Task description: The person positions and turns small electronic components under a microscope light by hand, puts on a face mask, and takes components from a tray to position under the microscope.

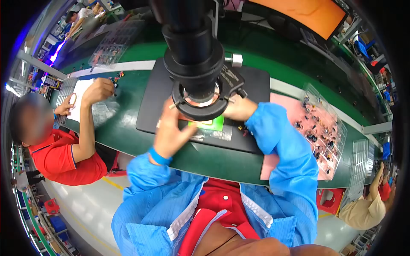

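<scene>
Beneath a black microscope (194, 64), a bright green item (218, 123) lies on a black base plate (149, 102). My left hand (170, 132) is at its left side, blurred, thumb and fingers apart, and holds nothing that I can make out. On the right, my right hand (239, 108) reaches in beside the microscope's ring; its fingertips are mostly hidden behind the ring, so what they touch is unclear. A clear plastic piece (222, 135) lies just below the green item. Tiny dark parts (244, 129) are on the plate near my right wrist.
Right of the plate, a clear tray (324, 136) with several small parts sits on a pink sheet (282, 111). A co-worker in red (64, 158) works at the left over white paper (79, 100). An orange screen (307, 15) stands at the back. Another tray (113, 47) lies back left.
</scene>
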### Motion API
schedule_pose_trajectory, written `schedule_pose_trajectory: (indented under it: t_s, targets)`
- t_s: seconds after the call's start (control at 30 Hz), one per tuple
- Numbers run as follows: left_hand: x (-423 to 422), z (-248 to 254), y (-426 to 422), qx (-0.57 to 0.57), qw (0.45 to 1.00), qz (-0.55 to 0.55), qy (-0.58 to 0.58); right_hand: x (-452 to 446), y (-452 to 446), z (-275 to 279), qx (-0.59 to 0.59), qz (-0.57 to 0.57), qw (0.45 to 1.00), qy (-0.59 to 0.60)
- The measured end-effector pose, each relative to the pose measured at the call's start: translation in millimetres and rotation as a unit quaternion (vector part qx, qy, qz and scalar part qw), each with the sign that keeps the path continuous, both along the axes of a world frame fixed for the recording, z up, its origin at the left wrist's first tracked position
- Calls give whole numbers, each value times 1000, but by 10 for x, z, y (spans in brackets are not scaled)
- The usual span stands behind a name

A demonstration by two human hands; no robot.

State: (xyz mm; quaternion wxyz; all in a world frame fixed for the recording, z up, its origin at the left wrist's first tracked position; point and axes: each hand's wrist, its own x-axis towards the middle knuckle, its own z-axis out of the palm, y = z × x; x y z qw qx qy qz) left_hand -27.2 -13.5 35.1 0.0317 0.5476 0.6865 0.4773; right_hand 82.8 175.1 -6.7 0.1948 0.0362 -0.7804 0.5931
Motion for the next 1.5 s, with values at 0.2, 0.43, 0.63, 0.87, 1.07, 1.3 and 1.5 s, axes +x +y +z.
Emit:
schedule_pose_trajectory:
  t_s: [0.2,0.43,0.63,0.87,1.07,1.3,1.5]
  targets:
    - [289,-295,77,-2,997,-7,-79,44,-344,203,6,-22,1000,-3]
    - [292,-153,32,21,999,6,-44,105,-301,364,77,-64,993,64]
    - [268,-195,3,-6,999,14,-32,92,-126,-57,119,-71,983,-120]
    - [293,-67,102,88,988,61,108,130,-86,137,69,-30,976,-205]
    - [341,-285,68,19,997,61,49,15,-82,-85,-83,0,990,-111]
    - [325,-239,71,14,988,105,113,88,-289,129,111,-132,979,-105]
    - [284,-291,17,-10,993,90,76,149,-222,88,290,-180,933,-111]
